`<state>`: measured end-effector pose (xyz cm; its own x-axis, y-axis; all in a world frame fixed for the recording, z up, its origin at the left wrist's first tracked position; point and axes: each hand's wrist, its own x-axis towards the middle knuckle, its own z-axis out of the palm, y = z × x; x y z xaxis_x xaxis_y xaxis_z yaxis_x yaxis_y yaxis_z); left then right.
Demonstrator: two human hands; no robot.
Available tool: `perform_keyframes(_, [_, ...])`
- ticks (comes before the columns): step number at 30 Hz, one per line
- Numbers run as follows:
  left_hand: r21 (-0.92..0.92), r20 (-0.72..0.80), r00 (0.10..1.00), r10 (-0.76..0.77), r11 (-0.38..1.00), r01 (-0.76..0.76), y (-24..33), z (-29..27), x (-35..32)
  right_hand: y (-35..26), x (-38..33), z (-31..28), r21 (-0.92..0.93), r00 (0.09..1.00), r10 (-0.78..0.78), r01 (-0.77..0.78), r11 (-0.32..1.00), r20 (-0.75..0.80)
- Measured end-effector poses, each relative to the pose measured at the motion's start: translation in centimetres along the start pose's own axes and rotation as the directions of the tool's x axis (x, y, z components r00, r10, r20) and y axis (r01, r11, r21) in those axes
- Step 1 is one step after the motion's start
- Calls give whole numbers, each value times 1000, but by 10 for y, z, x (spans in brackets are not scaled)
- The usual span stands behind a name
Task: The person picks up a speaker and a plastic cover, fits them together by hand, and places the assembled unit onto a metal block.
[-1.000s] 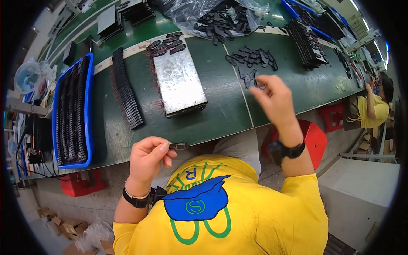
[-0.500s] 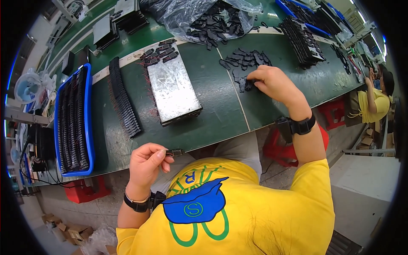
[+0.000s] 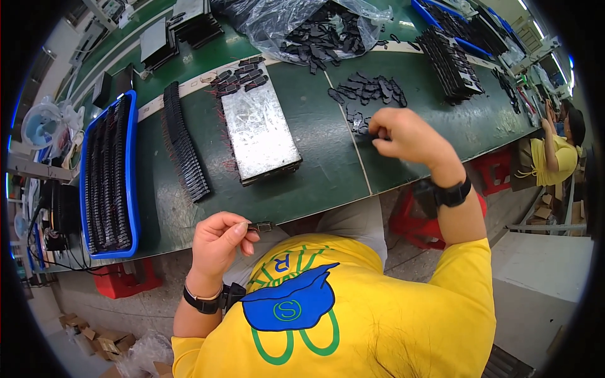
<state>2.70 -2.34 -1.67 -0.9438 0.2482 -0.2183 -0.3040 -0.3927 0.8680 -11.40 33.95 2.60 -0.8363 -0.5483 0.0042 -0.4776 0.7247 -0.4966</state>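
My left hand (image 3: 217,242) is closed in a pinch at the table's front edge. Between thumb and forefinger it grips a small black rectangular frame-like part (image 3: 263,227). My right hand (image 3: 413,142) hovers over the right half of the table with thumb and fingers curled in; what they hold, if anything, I cannot make out. Just beyond it lies a loose pile of thin black flat pieces (image 3: 368,89). Between the hands stands a block with a shiny silver top (image 3: 259,129). Several small black parts with red wires (image 3: 242,79) rest on its far end.
A blue tray (image 3: 134,183) with rows of black parts stands at the left, beside a long wired row (image 3: 183,145). A clear plastic bag (image 3: 258,31) of black pieces lies at the back. Stacked black plates (image 3: 444,63) stand back right. Another person (image 3: 548,151) sits far right.
My right hand has drawn back from the black pieces, slightly toward me and to the right. My left hand keeps its grip on the small part.
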Motion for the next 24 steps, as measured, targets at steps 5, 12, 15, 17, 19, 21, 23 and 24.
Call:
perform_keyframes(5, [16, 1, 1000, -6, 1000, 6, 1, 2, 0, -27, -20, 32, -155, 982, -118, 95, 983, -147])
perform_keyframes(12, [31, 0, 1000, -23, 999, 23, 2, 1, 1, -35, -17, 27, -54, 981, -54, 45, 998, -185])
perform_keyframes(15, [46, -27, 999, -31, 998, 32, 4, 3, -1, -31, -8, 33, -118, 991, -112, 103, 988, -73])
perform_keyframes(17, [81, -60, 995, -75, 994, 80, 6, 7, 2, -31, -6, 34, -130, 994, -85, 76, 989, -64])
perform_keyframes(19, [105, -121, 988, -93, 989, 106, 8, 9, 1, -33, -3, 36, -164, 998, -22, 13, 986, -55])
perform_keyframes(21, [100, -91, 990, -104, 989, 113, 8, 11, 5, -40, -5, 40, -123, 993, -7, -8, 992, -121])
perform_keyframes(23, [83, -109, 989, -101, 990, 110, 8, 11, 6, -47, -10, 49, -93, 983, 21, -39, 995, -184])
perform_keyframes(24, [60, -93, 990, -105, 992, 111, 6, 12, 7, -50, -16, 55, 5, 963, 98, -100, 995, -252])
